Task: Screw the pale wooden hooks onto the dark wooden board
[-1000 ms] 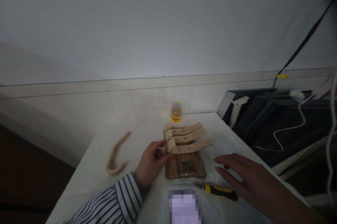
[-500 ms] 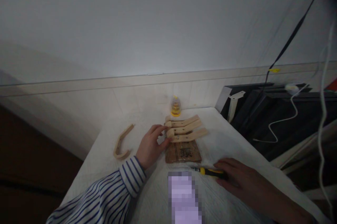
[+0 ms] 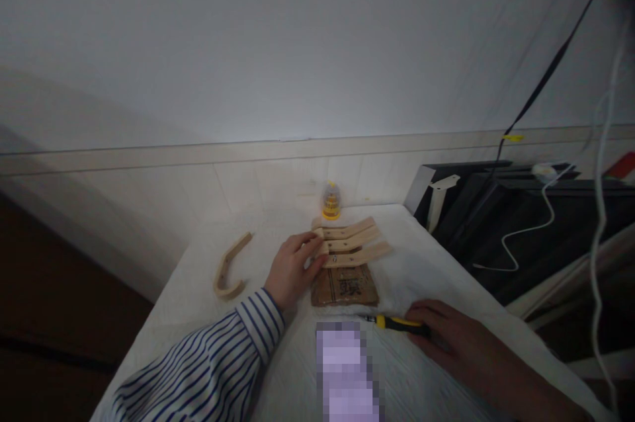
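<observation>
Crosswise on the desk (image 3: pixel 411 263), the screwdriver (image 3: pixel 397 324) pointed left from the nearer right hand (image 3: pixel 444 329), which covered its handle end, grip unclear; the left hand (image 3: pixel 296 268) held the hooks (image 3: pixel 354 259) by their curved ends.

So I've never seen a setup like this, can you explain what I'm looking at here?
There's no machine: these are a person's bare hands, and every picture comes from one camera worn on their head, looking forward and down. On the white-covered table, three wooden hooks lie side by side over a brown package. The left hand touches their left ends. The right hand has its fingers at the handle of a yellow-and-black screwdriver; how firmly it grips is unclear. A loose wooden hook lies to the left, and a clear case with a yellow base stands behind. The pixelated patch in front can't be made out.
</observation>
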Available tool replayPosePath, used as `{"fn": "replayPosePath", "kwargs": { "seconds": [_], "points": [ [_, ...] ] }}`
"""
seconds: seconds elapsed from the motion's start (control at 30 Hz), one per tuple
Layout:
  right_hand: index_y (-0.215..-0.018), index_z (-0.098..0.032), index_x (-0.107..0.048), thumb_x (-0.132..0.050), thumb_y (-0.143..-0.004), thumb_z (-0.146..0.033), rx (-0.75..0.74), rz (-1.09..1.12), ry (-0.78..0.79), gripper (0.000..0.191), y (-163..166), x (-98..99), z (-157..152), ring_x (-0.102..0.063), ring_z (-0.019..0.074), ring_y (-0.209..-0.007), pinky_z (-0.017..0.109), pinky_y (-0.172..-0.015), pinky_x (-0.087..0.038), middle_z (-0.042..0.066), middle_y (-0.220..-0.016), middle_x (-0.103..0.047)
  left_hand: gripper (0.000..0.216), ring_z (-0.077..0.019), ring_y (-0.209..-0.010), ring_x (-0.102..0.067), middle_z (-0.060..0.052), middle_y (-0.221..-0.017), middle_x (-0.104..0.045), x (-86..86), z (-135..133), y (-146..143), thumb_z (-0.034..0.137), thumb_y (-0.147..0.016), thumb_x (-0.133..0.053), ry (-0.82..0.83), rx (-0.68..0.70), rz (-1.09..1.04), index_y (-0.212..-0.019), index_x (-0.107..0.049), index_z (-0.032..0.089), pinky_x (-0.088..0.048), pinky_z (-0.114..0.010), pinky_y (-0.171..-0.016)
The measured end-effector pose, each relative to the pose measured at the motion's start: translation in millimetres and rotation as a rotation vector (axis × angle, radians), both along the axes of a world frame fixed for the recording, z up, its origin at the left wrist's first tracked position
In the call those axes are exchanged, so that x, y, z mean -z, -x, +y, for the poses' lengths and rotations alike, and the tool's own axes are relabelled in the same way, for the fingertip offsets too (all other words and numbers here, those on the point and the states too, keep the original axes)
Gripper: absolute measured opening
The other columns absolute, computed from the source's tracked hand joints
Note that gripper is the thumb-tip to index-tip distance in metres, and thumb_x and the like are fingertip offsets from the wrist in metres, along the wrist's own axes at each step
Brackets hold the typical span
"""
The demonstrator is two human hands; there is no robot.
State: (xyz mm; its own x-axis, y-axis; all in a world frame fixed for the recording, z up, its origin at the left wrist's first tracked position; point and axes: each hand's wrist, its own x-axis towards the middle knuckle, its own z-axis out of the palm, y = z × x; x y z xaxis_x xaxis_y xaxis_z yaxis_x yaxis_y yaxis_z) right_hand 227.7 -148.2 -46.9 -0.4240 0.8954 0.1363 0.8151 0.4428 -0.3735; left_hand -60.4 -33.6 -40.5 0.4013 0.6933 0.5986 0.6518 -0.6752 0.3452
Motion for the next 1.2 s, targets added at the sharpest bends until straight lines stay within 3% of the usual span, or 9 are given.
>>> {"fn": "replayPosePath", "kwargs": {
  "seconds": [0.2, 0.27, 0.5, 0.63, 0.77, 0.87, 0.97, 1.07, 1.2],
  "points": [
    [-0.098, -0.026, -0.059, -0.049, -0.086, -0.031, 0.142, 0.123, 0.111, 0.017, 5, -19.5, -1, -0.062, 0.0149, -0.063, 0.025, -0.054, -0.05, 0.001, -0.085, -0.068, 0.024, -0.0209, -0.102, -0.054, -0.01, -0.111, -0.06, 8.7, 3, -1, 0.024, -0.088, -0.051, -0.097, 0.057, 0.011, -0.109, -0.058, 0.015, -0.047, -0.038, -0.087],
    [-0.098, -0.025, -0.058, -0.05, -0.085, -0.035, 0.189, 0.167, 0.109, 0.018, 8, -27.0, 2, -0.063, 0.0159, -0.068, 0.025, -0.055, -0.05, 0.001, -0.085, -0.068, 0.023, -0.0214, -0.103, -0.054, -0.01, -0.113, -0.06, 11.7, 4, -1, 0.023, -0.088, -0.051, -0.155, 0.068, 0.011, -0.109, -0.058, 0.016, -0.047, -0.039, -0.087],
    [-0.102, -0.024, -0.057, -0.056, -0.079, -0.043, 0.321, 0.291, -0.11, 0.03, 21, -52.9, 26, -0.063, 0.0209, -0.081, 0.029, -0.059, -0.052, 0.004, -0.092, -0.067, 0.027, -0.023, -0.111, -0.052, -0.01, -0.118, -0.06, 21.6, 8, 1, 0.021, -0.088, -0.051, -0.24, 0.091, -0.006, -0.113, -0.056, 0.015, -0.047, -0.042, -0.092],
    [-0.094, -0.023, -0.058, -0.058, -0.078, -0.043, 0.251, 0.383, -0.15, 0.026, 35, -74.8, 48, -0.062, 0.0189, -0.073, 0.029, -0.059, -0.051, 0.002, -0.082, -0.066, 0.028, -0.0227, -0.113, -0.051, -0.009, -0.118, -0.061, 26.2, 11, 2, 0.021, -0.088, -0.051, -0.251, 0.123, -0.02, -0.115, -0.056, 0.015, -0.048, -0.042, -0.092],
    [-0.093, -0.021, -0.061, -0.061, -0.077, -0.041, 0.165, 0.575, -0.15, 0.026, 50, -89.6, 76, -0.063, 0.0165, -0.07, 0.028, -0.059, -0.051, 0.004, -0.086, -0.066, 0.029, -0.0223, -0.114, -0.051, -0.01, -0.118, -0.061, 29.7, 12, 3, 0.021, -0.089, -0.048, -0.258, 0.136, -0.041, -0.117, -0.055, 0.016, -0.048, -0.043, -0.092],
    [-0.104, -0.02, -0.058, -0.058, -0.079, -0.043, 0.193, 0.642, -0.203, 0.034, 64, -90.9, 97, -0.063, 0.017, -0.067, 0.027, -0.055, -0.05, 0.004, -0.078, -0.066, 0.03, -0.0218, -0.115, -0.051, -0.009, -0.119, -0.061, 32.1, 11, 2, 0.018, -0.09, -0.046, -0.246, 0.13, -0.037, -0.119, -0.053, 0.016, -0.048, -0.042, -0.093],
    [-0.108, -0.02, -0.057, -0.056, -0.081, -0.042, 0.216, 0.539, -0.319, 0.034, 80, -85.4, 110, -0.061, 0.0157, -0.064, 0.025, -0.05, -0.048, 0.003, -0.078, -0.065, 0.031, -0.0217, -0.116, -0.05, -0.008, -0.12, -0.06, 33.4, 11, 3, 0.017, -0.091, -0.044, -0.232, 0.126, -0.035, -0.121, -0.052, 0.016, -0.048, -0.042, -0.093],
    [-0.109, -0.019, -0.056, -0.053, -0.084, -0.04, 0.226, 0.446, -0.412, 0.033, 93, -75.7, 114, -0.06, 0.0147, -0.056, 0.022, -0.041, -0.044, 0.002, -0.068, -0.063, 0.029, -0.0216, -0.115, -0.05, -0.007, -0.119, -0.061, 33.1, 11, 3, 0.018, -0.091, -0.045, -0.214, 0.117, -0.045, -0.119, -0.053, 0.016, -0.048, -0.042, -0.093],
    [-0.111, -0.019, -0.054, -0.053, -0.085, -0.038, 0.163, 0.362, -0.466, 0.032, 99, -63.1, 114, -0.061, 0.0142, -0.055, 0.022, -0.043, -0.047, 0.001, -0.069, -0.065, 0.027, -0.0212, -0.115, -0.051, -0.007, -0.117, -0.062, 32.0, 12, 3, 0.019, -0.091, -0.044, -0.2, 0.116, -0.052, -0.117, -0.054, 0.016, -0.048, -0.042, -0.092]
  ]
}}
